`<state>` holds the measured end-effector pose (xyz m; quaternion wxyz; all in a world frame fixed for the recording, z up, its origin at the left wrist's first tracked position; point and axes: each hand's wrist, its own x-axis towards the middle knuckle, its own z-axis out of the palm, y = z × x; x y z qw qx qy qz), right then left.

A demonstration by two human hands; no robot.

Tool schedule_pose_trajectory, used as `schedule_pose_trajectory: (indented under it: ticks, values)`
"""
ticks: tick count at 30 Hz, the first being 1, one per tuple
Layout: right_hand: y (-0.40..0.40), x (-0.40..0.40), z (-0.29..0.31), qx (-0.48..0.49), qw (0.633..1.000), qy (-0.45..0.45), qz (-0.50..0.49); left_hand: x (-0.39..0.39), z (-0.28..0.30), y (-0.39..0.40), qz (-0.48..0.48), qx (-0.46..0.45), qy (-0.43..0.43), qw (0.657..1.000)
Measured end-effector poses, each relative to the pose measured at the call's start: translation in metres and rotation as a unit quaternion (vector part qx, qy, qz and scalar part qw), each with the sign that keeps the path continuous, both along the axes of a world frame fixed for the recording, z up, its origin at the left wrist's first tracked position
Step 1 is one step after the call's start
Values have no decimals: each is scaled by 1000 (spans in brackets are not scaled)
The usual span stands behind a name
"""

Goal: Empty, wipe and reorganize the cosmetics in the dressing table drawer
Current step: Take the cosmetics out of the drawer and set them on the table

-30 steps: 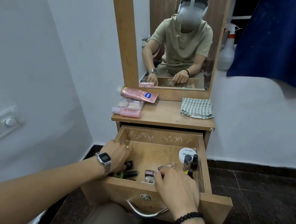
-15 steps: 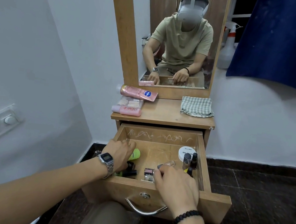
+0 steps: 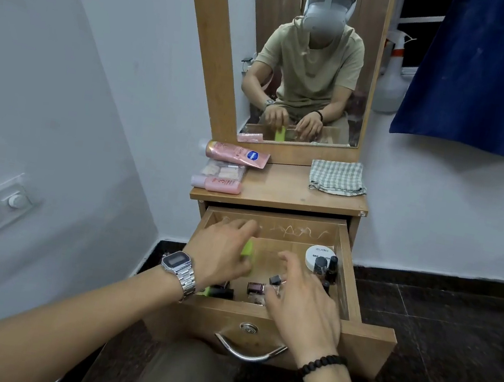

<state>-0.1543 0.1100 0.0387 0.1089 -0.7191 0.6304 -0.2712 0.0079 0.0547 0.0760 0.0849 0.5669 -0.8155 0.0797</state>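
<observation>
Both hands reach into the open wooden drawer [image 3: 260,323] of cosmetics.

Head view: the left hand [image 3: 222,251] grips a small lime-green tube [image 3: 247,249], motion-blurred and mostly hidden behind the fingers, held above the drawer's left half. The right hand [image 3: 300,296], fingers spread and holding nothing, hovers over small dark nail-polish bottles [image 3: 257,288] at the front, covering some. A white round tub [image 3: 317,255] sits at the drawer's right wall.
</observation>
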Motion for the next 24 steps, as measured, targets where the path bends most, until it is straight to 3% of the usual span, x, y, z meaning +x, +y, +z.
schedule_pose_trajectory:
  ticks: [8,11,13,15,17,20,24]
  values:
    - [3,-4,9,-7,998,-64,9,-35,31,35,-101,21,183,978]
    - [4,-5,7,-9,996,-93,-12,-17,26,25,-104,73,261,957]
    - [3,-5,4,-12,996,-91,-19,9,13,9,-71,61,209,973]
    - [2,-6,2,-28,995,-92,-20,40,-6,-4,6,56,87,995]
    - [0,-6,1,-33,994,-100,-21,65,-22,-6,92,92,25,991]
    - [-1,-9,3,0,992,-118,-35,80,-40,-3,151,148,69,975]
    - [1,-4,5,2,996,-77,-52,84,-46,-3,153,167,138,964]
